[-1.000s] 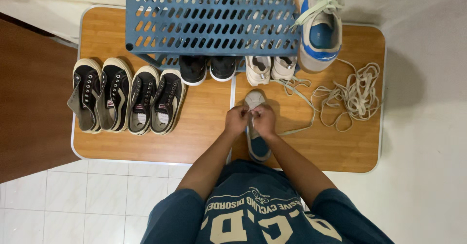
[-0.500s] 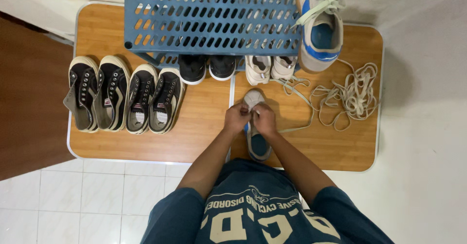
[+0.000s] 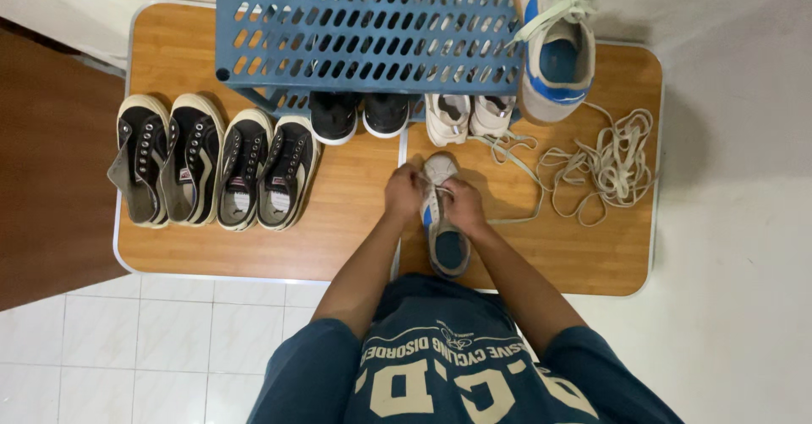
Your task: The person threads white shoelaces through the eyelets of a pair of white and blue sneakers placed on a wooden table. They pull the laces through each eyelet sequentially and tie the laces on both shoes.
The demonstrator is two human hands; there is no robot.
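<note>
Sneaker [image 3: 441,221], grey with blue lining, lies near the table's [image 3: 592,255] front edge, toe pointing at the blue rack [image 3: 364,27]. Left hand [image 3: 403,194] and right hand [image 3: 463,207] remain closed on its lace [image 3: 507,166]; position unchanged from half a second ago, lacing continuing.

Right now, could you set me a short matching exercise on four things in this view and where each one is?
Things:
1. blue-insoled sneaker
2. loose laces
3. four black shoes
4. matching sneaker

Places:
A. on the blue rack
B. row at table's left
C. between both hands
D. heaped at table's right

Pairs: 1-C, 2-D, 3-B, 4-A
</note>
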